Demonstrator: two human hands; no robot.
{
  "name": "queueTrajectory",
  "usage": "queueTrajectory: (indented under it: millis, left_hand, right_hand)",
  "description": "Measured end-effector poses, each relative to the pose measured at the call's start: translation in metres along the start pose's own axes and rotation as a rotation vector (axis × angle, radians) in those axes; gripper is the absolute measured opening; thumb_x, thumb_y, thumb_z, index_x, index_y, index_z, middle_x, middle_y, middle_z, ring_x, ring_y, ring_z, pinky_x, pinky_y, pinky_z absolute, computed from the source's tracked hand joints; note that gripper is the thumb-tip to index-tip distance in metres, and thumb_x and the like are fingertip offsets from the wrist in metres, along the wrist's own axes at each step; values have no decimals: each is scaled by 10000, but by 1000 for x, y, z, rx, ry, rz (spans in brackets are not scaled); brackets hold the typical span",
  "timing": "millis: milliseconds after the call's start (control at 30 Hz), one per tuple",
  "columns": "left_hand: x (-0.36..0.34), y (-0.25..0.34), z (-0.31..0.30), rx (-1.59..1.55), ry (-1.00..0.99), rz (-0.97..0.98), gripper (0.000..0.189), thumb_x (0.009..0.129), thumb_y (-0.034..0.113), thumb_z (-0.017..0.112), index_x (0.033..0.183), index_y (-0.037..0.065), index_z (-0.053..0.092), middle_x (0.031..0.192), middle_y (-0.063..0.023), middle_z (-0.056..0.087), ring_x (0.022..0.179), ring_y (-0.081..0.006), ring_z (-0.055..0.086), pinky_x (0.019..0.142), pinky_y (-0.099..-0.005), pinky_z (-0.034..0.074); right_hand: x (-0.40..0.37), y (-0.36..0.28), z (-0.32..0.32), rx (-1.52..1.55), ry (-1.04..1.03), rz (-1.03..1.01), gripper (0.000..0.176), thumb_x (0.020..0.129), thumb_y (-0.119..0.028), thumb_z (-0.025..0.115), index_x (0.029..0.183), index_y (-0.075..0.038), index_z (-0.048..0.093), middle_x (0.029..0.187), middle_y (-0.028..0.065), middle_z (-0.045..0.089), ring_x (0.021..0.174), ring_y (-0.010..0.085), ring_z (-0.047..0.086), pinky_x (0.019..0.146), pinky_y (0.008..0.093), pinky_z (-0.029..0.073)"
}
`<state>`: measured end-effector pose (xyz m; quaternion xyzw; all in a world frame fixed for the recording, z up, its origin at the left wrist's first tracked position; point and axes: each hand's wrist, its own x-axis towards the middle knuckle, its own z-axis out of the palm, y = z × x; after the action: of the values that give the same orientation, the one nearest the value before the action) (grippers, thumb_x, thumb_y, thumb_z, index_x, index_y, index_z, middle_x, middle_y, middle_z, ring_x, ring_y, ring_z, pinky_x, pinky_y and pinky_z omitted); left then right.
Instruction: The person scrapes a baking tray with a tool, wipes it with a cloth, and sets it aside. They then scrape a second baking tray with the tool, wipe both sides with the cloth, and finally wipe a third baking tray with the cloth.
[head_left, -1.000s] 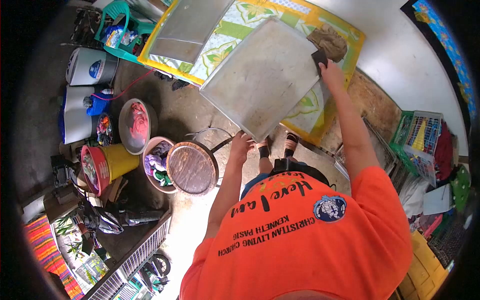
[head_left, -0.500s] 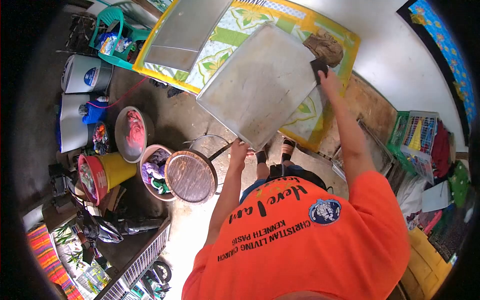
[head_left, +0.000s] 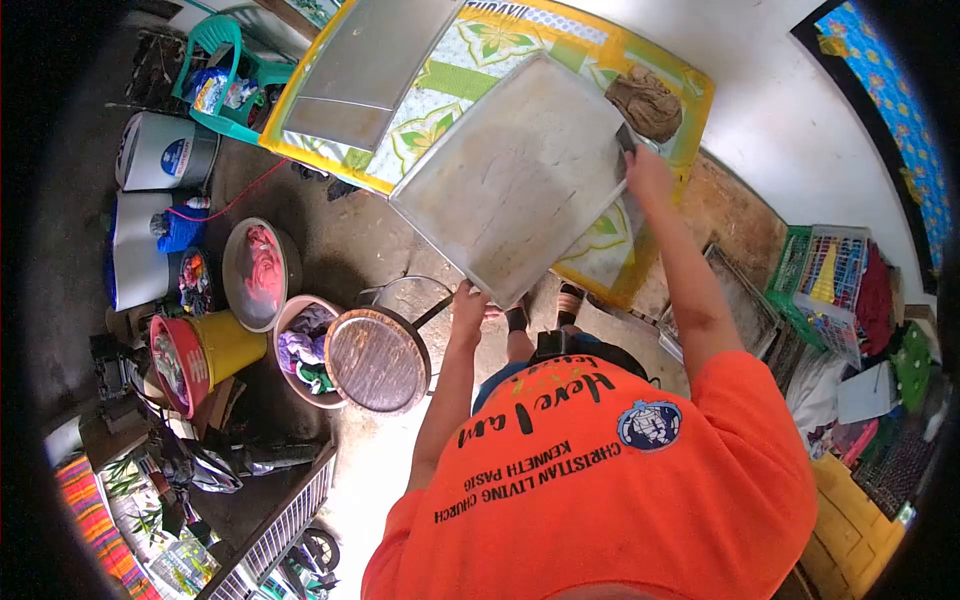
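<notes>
A large grey metal baking tray [head_left: 520, 180] lies at a slant over the table, its near corner jutting past the table's edge. My left hand [head_left: 469, 310] grips that near corner, fingers closed around the rim. At the tray's right side, my right hand [head_left: 648, 172] is closed on a dark, flat scraper [head_left: 626, 138], which meets the tray surface close to its edge. Just beyond the scraper, a crumpled brown cloth [head_left: 648, 102] rests on the table. Another metal tray [head_left: 365, 65] lies at the table's left side.
A patterned cover with yellow borders [head_left: 440, 135] spans the table. To the left are a round wooden stool [head_left: 376, 360], a basin of clothes [head_left: 305, 345], a grey basin [head_left: 258, 290] and a green chair [head_left: 215, 75]. Plastic crates [head_left: 825, 270] and more trays [head_left: 735, 300] stand right.
My right hand has brought the scraper slightly left and down, tilting it against the tray's edge. My left hand keeps its hold at the near corner. The whole view has shifted a little.
</notes>
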<state>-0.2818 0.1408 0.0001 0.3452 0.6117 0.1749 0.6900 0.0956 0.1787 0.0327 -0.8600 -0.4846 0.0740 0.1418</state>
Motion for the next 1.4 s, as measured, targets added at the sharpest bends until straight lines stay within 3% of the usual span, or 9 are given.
queueTrajectory:
  millis: [300, 467, 700, 800, 900, 967, 1067, 1233, 1400]
  left_hand:
    - [-1, 6, 7, -12, 7, 55, 647, 829, 98, 547, 1370, 61, 193, 904, -204, 634, 580, -249, 649, 472, -309, 525]
    - [2, -7, 3, -37, -24, 100, 702, 835, 19, 529, 1403, 70, 120, 904, -236, 628, 601, -264, 651, 481, -327, 546]
    - [13, -17, 6, -47, -5, 135, 620, 824, -11, 541, 1349, 64, 219, 1008, -237, 607, 704, -285, 665, 525, -340, 563]
    - [9, -12, 6, -33, 10, 99, 667, 826, -10, 540, 1380, 65, 176, 990, -245, 607, 710, -293, 662, 531, -340, 564]
    - [8, -17, 7, -34, 5, 136, 693, 832, -3, 540, 1398, 65, 147, 934, -232, 620, 666, -282, 659, 513, -331, 550]
    - [5, -14, 7, -40, -3, 143, 705, 832, -2, 540, 1405, 61, 134, 895, -219, 627, 639, -272, 656, 503, -326, 541]
    - [-2, -2, 12, -47, 29, 83, 731, 830, -10, 536, 1417, 43, 104, 857, -195, 638, 614, -240, 649, 507, -321, 535]
    - [5, -9, 12, -19, 20, 118, 732, 832, -4, 538, 1423, 27, 107, 835, -167, 640, 632, -212, 634, 502, -315, 514]
    - [4, -15, 13, -10, 49, 183, 685, 835, 4, 522, 1403, 60, 144, 831, -152, 632, 562, -186, 607, 464, -302, 483]
  right_hand:
    - [-105, -118, 57, 120, -258, -686, 152, 803, -195, 490, 813, -83, 592, 752, 149, 605, 743, 319, 624, 577, 474, 465]
    - [55, -38, 2, 37, 134, 70, 294, 857, -322, 501, 852, -59, 633, 803, 185, 653, 715, 367, 635, 637, 501, 480]
    - [-24, -143, 87, 78, -150, -574, 118, 792, -167, 550, 807, -75, 623, 744, 147, 634, 698, 357, 620, 640, 482, 472]
    - [-45, -176, 66, 353, -277, -519, 152, 807, -208, 553, 839, -89, 642, 766, 159, 641, 712, 356, 626, 659, 473, 479]
    - [60, -118, 58, 49, -219, -145, 243, 848, -288, 527, 922, -88, 645, 812, 165, 657, 766, 356, 637, 682, 474, 488]
    - [116, -81, 31, -11, 86, 30, 225, 840, -257, 508, 869, -82, 646, 832, 156, 666, 787, 370, 637, 683, 464, 497]
    - [140, -72, 59, -57, 88, -72, 211, 840, -230, 491, 838, -86, 645, 808, 152, 660, 751, 373, 632, 665, 476, 495]
    - [1, -214, 109, 113, -223, -725, 98, 809, -168, 541, 815, -120, 626, 755, 120, 644, 709, 335, 625, 617, 465, 477]
    - [48, -198, 87, 281, -305, -295, 279, 868, -344, 516, 825, -109, 660, 818, 141, 662, 787, 344, 637, 688, 453, 489]
